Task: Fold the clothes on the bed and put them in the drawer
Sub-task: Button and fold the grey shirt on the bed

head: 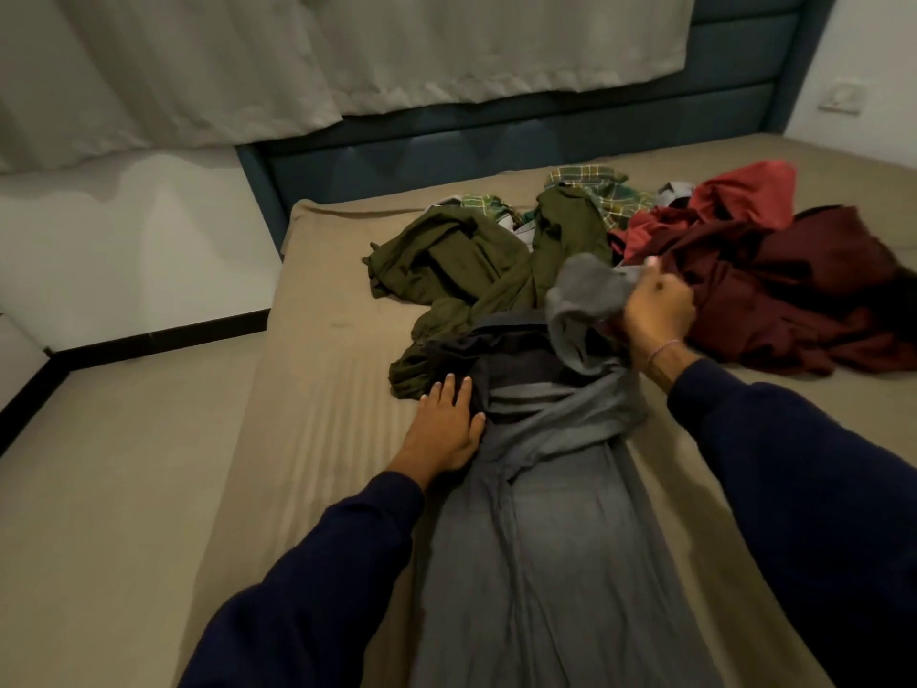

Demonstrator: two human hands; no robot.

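A long grey garment lies stretched down the middle of the tan bed, bunched at its far end. My left hand presses flat on its left edge, fingers straight, beside a dark navy garment. My right hand grips a raised fold of the grey garment and holds it above the bed. Behind lie a heap of olive green clothes, a green plaid shirt, a red garment and a maroon garment. No drawer is in view.
A dark blue padded headboard runs along the far side of the bed, with pale curtains hanging over it. Beige floor and a white wall with a black skirting lie to the left. A wall switch sits at upper right.
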